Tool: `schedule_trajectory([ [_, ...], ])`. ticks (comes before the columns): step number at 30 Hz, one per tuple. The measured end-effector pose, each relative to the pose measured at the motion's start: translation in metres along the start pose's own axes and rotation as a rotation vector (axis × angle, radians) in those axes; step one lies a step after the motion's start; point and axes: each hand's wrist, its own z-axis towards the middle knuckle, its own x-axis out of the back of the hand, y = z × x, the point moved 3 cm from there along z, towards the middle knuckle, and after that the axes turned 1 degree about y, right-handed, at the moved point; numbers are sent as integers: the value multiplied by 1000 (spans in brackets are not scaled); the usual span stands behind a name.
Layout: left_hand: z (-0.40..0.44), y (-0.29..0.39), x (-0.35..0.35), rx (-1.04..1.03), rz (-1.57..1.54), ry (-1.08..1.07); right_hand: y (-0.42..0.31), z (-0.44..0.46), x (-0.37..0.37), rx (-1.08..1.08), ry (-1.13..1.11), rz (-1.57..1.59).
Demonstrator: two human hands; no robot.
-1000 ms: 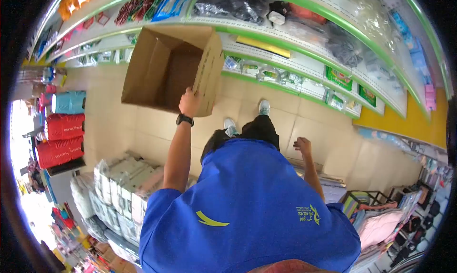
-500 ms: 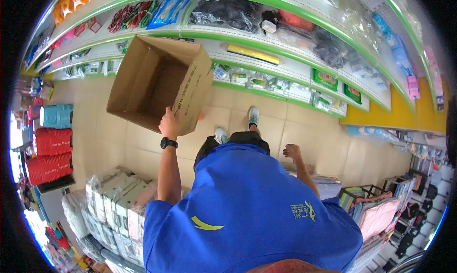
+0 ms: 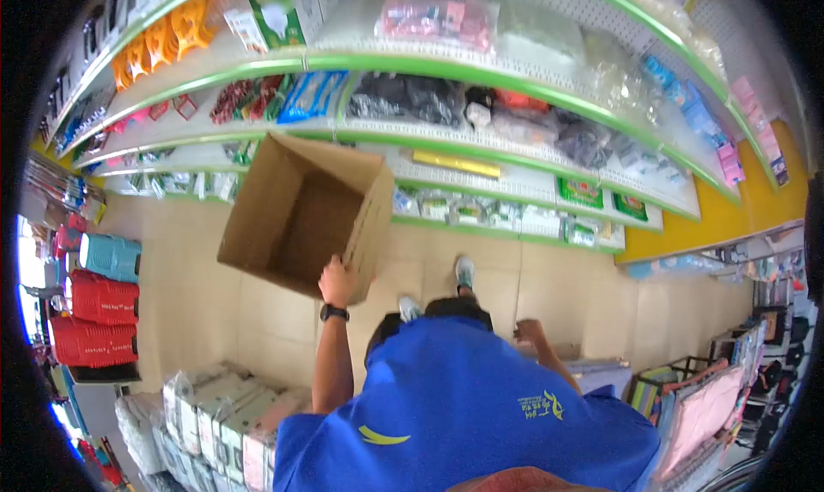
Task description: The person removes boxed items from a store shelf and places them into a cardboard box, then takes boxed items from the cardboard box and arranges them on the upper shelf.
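Observation:
An open-topped cardboard box [image 3: 373, 226] is tilted so that its mouth faces me, and its bare brown inside shows. My left hand [image 3: 337, 282], with a black watch at the wrist, is closed on the box's near edge. The box is held above the tiled floor, in front of the shelves. On the other side of my body, my right hand [image 3: 530, 331] hangs low beside me. Its fingers are loosely curled and somewhat blurred, with nothing seen in them.
Green-edged shelves [image 3: 524, 153] with bagged goods and a yellow strip [image 3: 455, 164] run across the front. Red baskets [image 3: 101, 296] and a blue one [image 3: 110, 258] stand at left. Wrapped packs [image 3: 232, 415] are stacked behind my left arm; a rack [image 3: 699, 397] stands at right.
The view has tilted up, so the shelves, box and floor sit lower and an upper shelf shows more. My left hand still grips the box; my right hand still hangs at my side.

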Motion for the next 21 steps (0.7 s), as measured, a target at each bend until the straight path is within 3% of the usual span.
schedule_trajectory([
  [2,10,-14,-17,-15,-101,-39,5,21,2,52,-282,287],
  [4,15,-23,-26,-6,-154,-90,-43,-21,-13,37,-3,-11],
  [7,7,-11,-14,48,-210,-92,-72,-39,-20,236,-65,47],
  [12,-7,7,16,8,-318,-154,-104,-58,-36,243,-12,-105],
  [15,-15,-6,30,-187,-413,266,-106,-56,-37,251,-26,-166],
  [17,-21,-29,48,-189,-280,544,-97,-55,-36,214,13,-134],
  [21,-22,-97,74,165,64,884,-80,-41,-36,130,-15,-212],
])
